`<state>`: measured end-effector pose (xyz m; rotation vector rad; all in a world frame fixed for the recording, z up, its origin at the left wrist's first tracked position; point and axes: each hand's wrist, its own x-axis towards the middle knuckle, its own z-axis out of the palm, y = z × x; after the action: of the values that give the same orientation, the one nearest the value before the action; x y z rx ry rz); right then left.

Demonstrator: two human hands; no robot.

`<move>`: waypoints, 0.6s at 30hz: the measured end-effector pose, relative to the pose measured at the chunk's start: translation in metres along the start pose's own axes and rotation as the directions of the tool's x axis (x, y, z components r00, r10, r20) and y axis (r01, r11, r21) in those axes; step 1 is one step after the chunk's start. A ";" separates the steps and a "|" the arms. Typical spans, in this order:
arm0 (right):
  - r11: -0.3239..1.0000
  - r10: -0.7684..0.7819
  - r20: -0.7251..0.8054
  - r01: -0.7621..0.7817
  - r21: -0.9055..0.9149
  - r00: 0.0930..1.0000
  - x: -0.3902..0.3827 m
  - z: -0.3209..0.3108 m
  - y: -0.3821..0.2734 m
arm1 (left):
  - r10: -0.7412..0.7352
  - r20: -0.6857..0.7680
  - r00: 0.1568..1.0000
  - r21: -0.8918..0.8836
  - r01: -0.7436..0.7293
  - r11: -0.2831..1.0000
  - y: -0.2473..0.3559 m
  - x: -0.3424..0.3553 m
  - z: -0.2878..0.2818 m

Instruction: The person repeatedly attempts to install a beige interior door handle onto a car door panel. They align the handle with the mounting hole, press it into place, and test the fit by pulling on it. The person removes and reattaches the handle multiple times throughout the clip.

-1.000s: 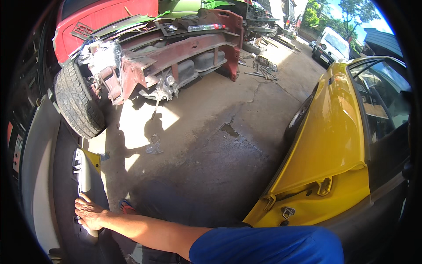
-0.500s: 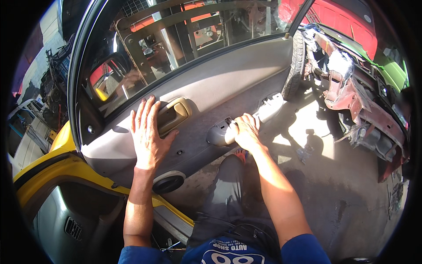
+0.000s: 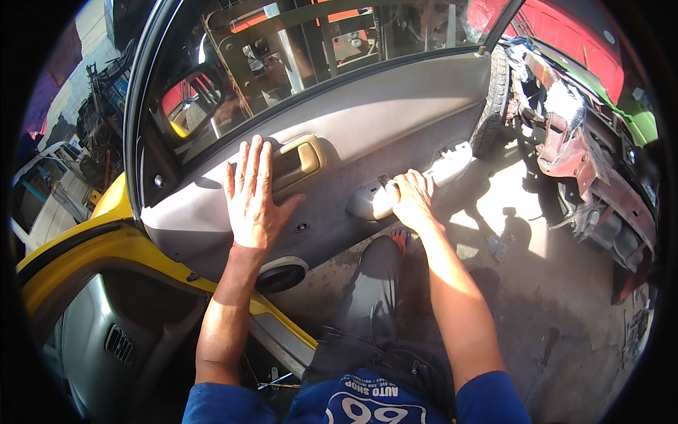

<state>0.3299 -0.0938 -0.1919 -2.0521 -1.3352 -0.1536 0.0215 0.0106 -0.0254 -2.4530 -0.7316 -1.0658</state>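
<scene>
An open car door with a grey inner trim panel (image 3: pixel 395 106) stands in front of me. My left hand (image 3: pixel 256 208) lies against the panel, fingers stretched upward and thumb out to the right. Just right of its fingers is the tan inside door handle (image 3: pixel 309 157) in its recess. Lower on the panel, my right hand (image 3: pixel 411 198) has its fingers wrapped around the grey armrest pull (image 3: pixel 367 203). The fingers hide part of the pull. A round black speaker (image 3: pixel 282 275) sits at the panel's lower left.
Yellow door sill (image 3: pixel 279 318) and dark dashboard (image 3: pixel 95 339) are at lower left. A side mirror (image 3: pixel 191 102) shows through the door window. A tyre (image 3: pixel 496 99) stands by the door's far end. Damaged red car metal (image 3: pixel 565 152) lies to the right, above concrete floor (image 3: pixel 522 304).
The whole view has shifted, so the door and hands appear slightly farther right and higher. Both hands keep nearly the same places on the panel.
</scene>
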 end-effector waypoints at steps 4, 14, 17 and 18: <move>1.000 -0.009 -0.014 0.010 0.013 1.000 0.001 0.002 0.001 | 0.036 0.018 0.999 -0.047 -0.036 0.998 -0.009 0.002 -0.008; 0.998 -0.001 0.011 0.000 0.055 1.000 0.004 -0.001 0.001 | 0.236 -0.132 0.963 -0.005 -0.239 0.971 -0.020 0.005 -0.010; 0.999 -0.004 0.003 0.004 0.047 1.000 0.004 -0.002 0.000 | 0.265 -0.120 0.957 -0.010 -0.268 0.963 -0.021 0.007 -0.013; 0.998 -0.007 0.000 0.007 0.059 1.000 0.003 -0.002 -0.001 | 0.275 -0.119 0.954 -0.007 -0.278 0.961 -0.021 0.008 -0.015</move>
<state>0.3314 -0.0923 -0.1888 -1.9985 -1.3322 -0.1155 0.0052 0.0226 -0.0070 -2.3983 -0.3277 -1.1001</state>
